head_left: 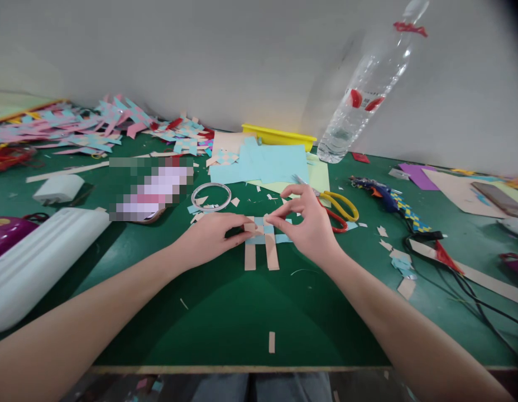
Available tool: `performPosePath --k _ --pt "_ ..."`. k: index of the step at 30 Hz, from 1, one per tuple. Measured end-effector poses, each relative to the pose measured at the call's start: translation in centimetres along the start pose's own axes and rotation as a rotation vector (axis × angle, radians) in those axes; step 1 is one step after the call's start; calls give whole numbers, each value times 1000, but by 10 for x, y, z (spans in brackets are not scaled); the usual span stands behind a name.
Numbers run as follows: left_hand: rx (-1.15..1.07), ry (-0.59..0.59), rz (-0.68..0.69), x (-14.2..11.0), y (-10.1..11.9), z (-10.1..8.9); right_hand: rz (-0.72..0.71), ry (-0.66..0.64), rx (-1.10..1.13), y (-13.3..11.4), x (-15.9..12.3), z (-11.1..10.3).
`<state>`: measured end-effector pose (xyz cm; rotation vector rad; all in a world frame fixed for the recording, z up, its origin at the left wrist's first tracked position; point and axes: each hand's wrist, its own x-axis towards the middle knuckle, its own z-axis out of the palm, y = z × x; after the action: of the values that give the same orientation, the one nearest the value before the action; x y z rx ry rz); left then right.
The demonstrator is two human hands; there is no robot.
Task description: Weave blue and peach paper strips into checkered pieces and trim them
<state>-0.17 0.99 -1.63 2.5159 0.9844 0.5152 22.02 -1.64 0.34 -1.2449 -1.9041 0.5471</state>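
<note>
Far left, at the wall: paper pile (pixel 62 125), woven pink and blue scraps, too tangled to count. Nearer you: one white charger (pixel 60 188), one long smooth white case (pixel 49 262) with a rounded end; your left forearm runs beside it. Then one phone (pixel 158 192), partly pixelated, and one thin round ring (pixel 211 210), flat on the bench (pixel 225 312).

Your left hand (pixel 215 231): thumb and fingers nearly together, holding the weave's left side. Weave (pixel 259 238) sits mid-bench between your hands: flat paper, tan crossing blue, two tan legs pointing at you. Below it, green top runs between your forearms to the front edge; one loose strip (pixel 272 342) near that edge. Behind: blue sheet (pixel 279 162), one yellow tray (pixel 279 135) at the wall.

Your right hand (pixel 307 220): thumb and index pinched on the weave's upper right. Just beside it, one pair of scissors (pixel 328 195), yellow and red handles. Farther back, one clear plastic bottle (pixel 359 95), tilted in view. Far right: yellow-blue braid (pixel 405 209), thin black cables (pixel 476 296).
</note>
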Motion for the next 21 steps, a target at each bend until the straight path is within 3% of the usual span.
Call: performPosePath --k 5,21 --pt "-18 -3 15 -1 -1 0 -140 31 -77 4 0 2" --pt "-32 -5 -14 0 -2 2 -255 72 -143 1 -1 5"
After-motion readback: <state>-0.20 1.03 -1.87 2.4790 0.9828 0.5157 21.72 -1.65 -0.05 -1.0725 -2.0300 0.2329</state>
